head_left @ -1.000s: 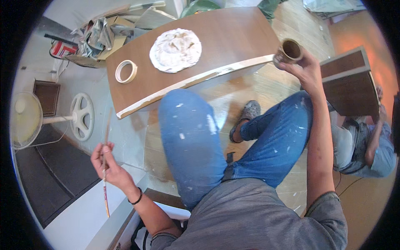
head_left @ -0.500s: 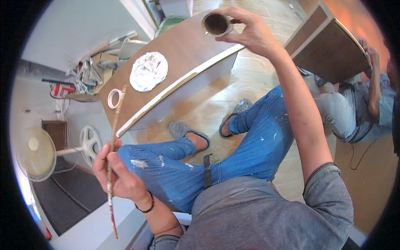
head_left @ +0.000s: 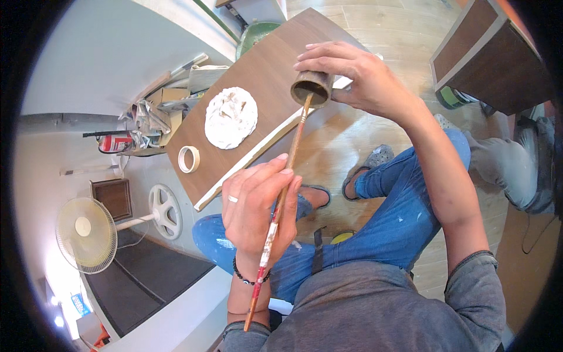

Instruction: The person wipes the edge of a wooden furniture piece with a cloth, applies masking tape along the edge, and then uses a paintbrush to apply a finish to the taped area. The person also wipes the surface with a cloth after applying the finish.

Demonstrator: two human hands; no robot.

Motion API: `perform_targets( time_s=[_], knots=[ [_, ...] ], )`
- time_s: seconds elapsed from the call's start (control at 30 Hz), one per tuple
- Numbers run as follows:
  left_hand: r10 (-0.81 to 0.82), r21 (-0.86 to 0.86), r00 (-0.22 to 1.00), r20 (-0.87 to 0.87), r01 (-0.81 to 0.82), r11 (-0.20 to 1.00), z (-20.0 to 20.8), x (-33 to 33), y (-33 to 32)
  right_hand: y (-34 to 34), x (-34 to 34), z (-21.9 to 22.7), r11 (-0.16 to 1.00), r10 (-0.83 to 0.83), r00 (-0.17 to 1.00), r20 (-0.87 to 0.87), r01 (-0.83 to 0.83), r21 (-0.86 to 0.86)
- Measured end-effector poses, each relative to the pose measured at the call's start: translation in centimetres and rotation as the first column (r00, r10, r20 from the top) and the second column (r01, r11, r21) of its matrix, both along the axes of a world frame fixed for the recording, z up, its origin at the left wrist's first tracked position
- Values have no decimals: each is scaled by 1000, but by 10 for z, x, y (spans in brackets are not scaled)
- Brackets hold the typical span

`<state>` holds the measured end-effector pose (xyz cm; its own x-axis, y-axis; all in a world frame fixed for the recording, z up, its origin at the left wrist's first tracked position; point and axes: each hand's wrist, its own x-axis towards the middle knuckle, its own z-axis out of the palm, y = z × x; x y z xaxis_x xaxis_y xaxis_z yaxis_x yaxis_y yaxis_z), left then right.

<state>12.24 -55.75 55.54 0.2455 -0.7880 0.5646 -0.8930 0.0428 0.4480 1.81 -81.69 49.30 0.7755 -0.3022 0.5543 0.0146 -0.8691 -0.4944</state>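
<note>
My left hand (head_left: pixel 258 205) grips a long thin paintbrush (head_left: pixel 296 144) with a paint-spattered handle. The brush's tip reaches into the mouth of a small brownish cup (head_left: pixel 316 77), which is tilted towards me. The fingers of my right hand (head_left: pixel 366 79) are wrapped round this cup from the far side. Both are raised over the near edge of a brown wooden panel (head_left: pixel 275 64) with a pale front edge. On the panel lie a round, lumpy white mass (head_left: pixel 230 118) and a roll of tape (head_left: pixel 189 159).
A standing fan (head_left: pixel 88 234) is at the left, by a white wheel-shaped base (head_left: pixel 165 211). Papers and wood scraps (head_left: pixel 155 117) are heaped behind the panel, near a red canister (head_left: pixel 114 142). At the right are a brown cabinet piece (head_left: pixel 498 70) and another person's grey-trousered leg (head_left: pixel 504 167).
My left hand has brought the brush up and to the right, its tip now inside the cup. My right hand has lowered the cup slightly. The view has shifted.
</note>
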Motion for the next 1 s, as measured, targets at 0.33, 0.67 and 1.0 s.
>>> perform_targets(
  time_s=[0.33,0.67,1.0],
  knots=[
    [-30,99,995,91,21,995,-10,12,-53,-16,8,-1,990,-10,999,44,16,-141],
    [92,-34,974,-206,-101,994,-17,19,-41,-22,6,-2,990,-35,995,97,48,-130],
    [-45,-144,438,-898,-195,970,-45,39,-30,-22,-3,-1,997,-64,996,65,67,-48]
  ],
)
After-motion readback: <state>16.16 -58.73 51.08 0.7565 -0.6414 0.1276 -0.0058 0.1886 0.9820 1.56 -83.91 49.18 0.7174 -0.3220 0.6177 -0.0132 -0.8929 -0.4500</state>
